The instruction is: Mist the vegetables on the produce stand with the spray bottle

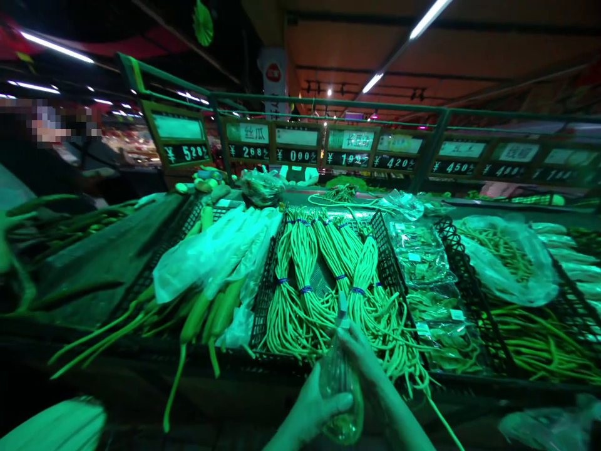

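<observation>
Green light washes over a vegetable display as a person's left hand (312,404) wraps the body of a clear plastic bag (345,401), thumb across its front. The right hand (360,354) closes on its narrow neck, so the two hands sit close together; from here I cannot make out the contents. The bag is just before a black plastic crate (389,250), where tied bundles of long beans (305,250) lie at 12 o'clock. Long green gourds (225,307), partly sleeved in plastic, rest at 10 o'clock, bagged greens (420,282) at 1. Price signs (350,147) line the rear at 12.
</observation>
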`<action>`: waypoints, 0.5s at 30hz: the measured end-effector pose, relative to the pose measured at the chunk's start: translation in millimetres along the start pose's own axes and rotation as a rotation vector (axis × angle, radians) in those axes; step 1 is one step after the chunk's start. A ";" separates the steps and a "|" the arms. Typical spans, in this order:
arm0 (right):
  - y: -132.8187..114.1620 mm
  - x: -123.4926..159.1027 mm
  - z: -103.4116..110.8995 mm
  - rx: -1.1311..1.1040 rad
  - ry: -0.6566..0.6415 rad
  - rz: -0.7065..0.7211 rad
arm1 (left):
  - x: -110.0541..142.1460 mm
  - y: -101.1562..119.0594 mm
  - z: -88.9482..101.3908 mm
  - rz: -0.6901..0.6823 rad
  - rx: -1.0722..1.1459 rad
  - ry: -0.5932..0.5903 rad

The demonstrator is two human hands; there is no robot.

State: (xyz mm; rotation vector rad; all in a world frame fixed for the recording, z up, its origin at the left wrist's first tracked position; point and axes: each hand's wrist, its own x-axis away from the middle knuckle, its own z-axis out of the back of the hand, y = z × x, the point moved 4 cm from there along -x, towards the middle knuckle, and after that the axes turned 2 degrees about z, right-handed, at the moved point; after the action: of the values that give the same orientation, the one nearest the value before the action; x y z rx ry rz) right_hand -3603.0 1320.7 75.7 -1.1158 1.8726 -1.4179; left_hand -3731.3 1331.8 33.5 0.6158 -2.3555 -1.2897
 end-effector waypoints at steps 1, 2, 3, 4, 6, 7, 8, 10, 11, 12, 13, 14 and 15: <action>4.2 -6.3 -16.6 -0.004 -0.062 -0.013 | 7.6 5.5 9.7 -0.032 0.006 0.055; 8.7 -11.9 -33.6 -0.007 -0.120 -0.022 | 15.5 10.3 19.7 -0.051 0.004 0.118; 13.2 -16.7 -50.7 -0.007 -0.174 -0.031 | 23.3 14.5 29.7 -0.061 -0.005 0.188; 17.6 -20.8 -67.4 -0.006 -0.221 -0.041 | 30.8 18.3 39.8 -0.069 -0.017 0.264; 24.7 -26.9 -97.7 -0.003 -0.295 -0.071 | 43.3 25.7 57.8 -0.095 -0.040 0.402; 26.7 -29.1 -110.5 -0.001 -0.323 -0.086 | 47.8 29.4 65.2 -0.113 -0.044 0.458; 27.2 -31.0 -121.1 -0.002 -0.345 -0.097 | 50.9 32.8 71.3 -0.126 -0.044 0.503; 24.5 -34.1 -134.0 -0.006 -0.367 -0.109 | 52.7 38.9 79.0 -0.132 -0.039 0.554; 21.6 -35.6 -136.1 -0.007 -0.372 -0.110 | 51.1 41.6 80.4 -0.128 -0.037 0.558; 18.1 -37.3 -135.0 -0.009 -0.367 -0.107 | 47.9 44.1 80.2 -0.123 -0.037 0.546; 14.3 -39.3 -130.8 -0.012 -0.353 -0.100 | 43.0 46.3 78.5 -0.116 -0.039 0.520; 10.3 -41.5 -123.3 -0.016 -0.327 -0.090 | 36.5 47.9 75.2 -0.106 -0.042 0.481; 6.1 -44.0 -113.0 -0.019 -0.292 -0.076 | 28.3 48.8 70.4 -0.090 -0.049 0.432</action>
State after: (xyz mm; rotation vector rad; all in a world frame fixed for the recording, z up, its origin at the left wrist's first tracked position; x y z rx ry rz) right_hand -3673.1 1416.3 101.5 -1.3366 1.6552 -1.2040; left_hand -3801.0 1388.3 43.2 0.8928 -1.9576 -1.1135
